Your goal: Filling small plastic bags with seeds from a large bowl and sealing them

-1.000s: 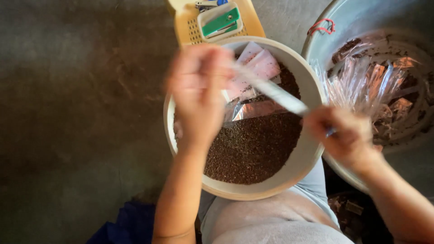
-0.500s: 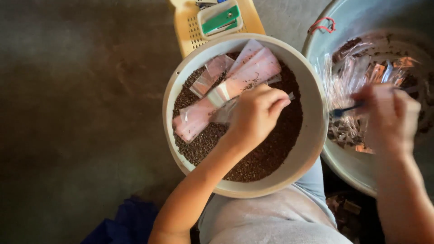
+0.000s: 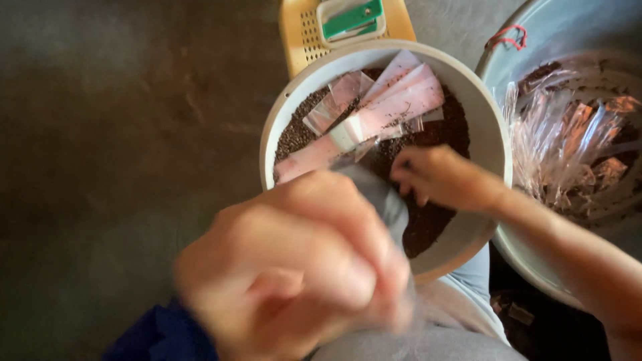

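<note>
A white round bowl (image 3: 491,134) on my lap holds dark brown grains (image 3: 438,220). A stack of long clear pouches with pale pink ends (image 3: 391,110) lies on the grains at the back. My left hand (image 3: 294,267) is raised close to the camera and blurred, its fingers pinched on a thin clear plastic pouch (image 3: 381,197). That pouch hangs over the bowl's near side. My right hand (image 3: 445,177) reaches in from the right, fingers curled at the pouch's far edge just above the grains.
A large metal basin (image 3: 568,40) at the right holds filled clear packets (image 3: 568,144) and has a red rubber band (image 3: 506,37) on its rim. A yellow perforated stool with a green and white stapler (image 3: 352,17) stands behind the bowl. Dark floor (image 3: 120,134) lies left.
My left hand lifted out of the bowl toward the camera with a clear pouch. My right hand came from the metal basin into the white bowl, to the pouch.
</note>
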